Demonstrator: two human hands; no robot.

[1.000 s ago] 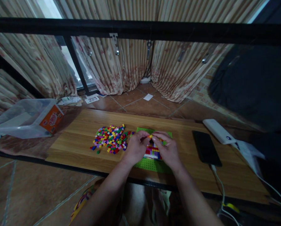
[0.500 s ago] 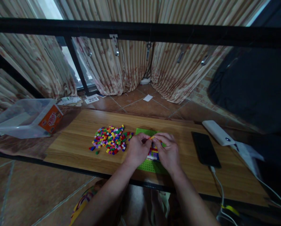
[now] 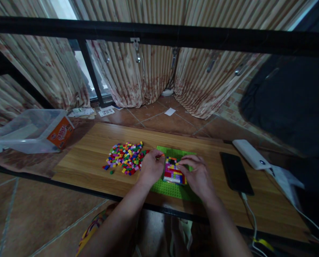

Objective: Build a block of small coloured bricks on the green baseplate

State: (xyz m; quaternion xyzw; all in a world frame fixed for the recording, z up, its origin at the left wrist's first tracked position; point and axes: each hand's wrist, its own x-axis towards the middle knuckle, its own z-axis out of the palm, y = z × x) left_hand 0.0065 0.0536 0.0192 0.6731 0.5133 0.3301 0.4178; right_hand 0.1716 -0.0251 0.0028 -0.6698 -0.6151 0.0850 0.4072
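Observation:
A green studded baseplate [image 3: 170, 190] lies near the table's front edge. On it stands a low block built of many-coloured toy bricks [image 3: 172, 173], with a dark gap towards its far side. At the block's left, my left hand [image 3: 152, 167] pinches a small orange brick [image 3: 163, 155] between thumb and fingertips. My right hand [image 3: 198, 175] reaches in from the right, its fingers closed on a small yellow brick [image 3: 177, 164] over the block. Left of my left hand spreads a pile of loose bricks [image 3: 127, 157] in mixed colours.
A black phone [image 3: 236, 173] with a white cable lies on the wooden table [image 3: 81, 160] at right, beside a white power bank [image 3: 250, 153]. At far left is a clear plastic box [image 3: 28, 134] with an orange label. A black bar [image 3: 159, 34] crosses in front of the curtains.
My hands, together over the block half a second ago, have parted, the left moving left and the right moving right. The brick block between them is now uncovered. The view has shifted slightly.

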